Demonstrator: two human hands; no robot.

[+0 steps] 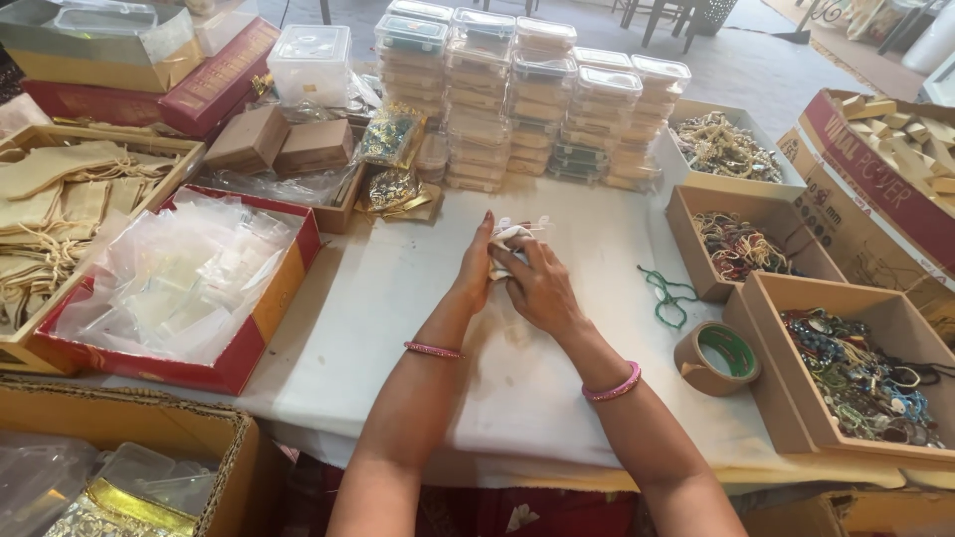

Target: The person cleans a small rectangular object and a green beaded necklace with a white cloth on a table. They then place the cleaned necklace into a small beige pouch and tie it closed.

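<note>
Step in hand: both hands were pressed around a small clear plastic pouch with something pale inside, judged to be the filling or closing of that pouch.

Left hand: the left hand stood on edge against the pouch's left side, fingers straight and pointing away from the person, a thin pink bangle on the wrist; it steadied the pouch rather than clasping it.

Right hand: the right hand lay curled over the pouch from the right, fingertips pinching its lower part, a wider pink bangle on that wrist.

Where the pouch was: in the middle of the white cloth-covered table, at the far reach of both hands, just short of the stacked clear lidded plastic boxes.

What was inside: too small and too covered by fingers to tell.

Supplies to the left: a red and yellow cardboard tray of empty clear pouches, and beyond it a tray of beige drawstring cloth bags.

Supplies to the right: open brown cardboard boxes of multicoloured beaded strings, a loose green cord and a roll of brown packing tape, all well apart from the hands.

Next move, as a judgement: it would call for a firm pinch along the pouch's mouth while the other hand kept it flat on the cloth.
</note>
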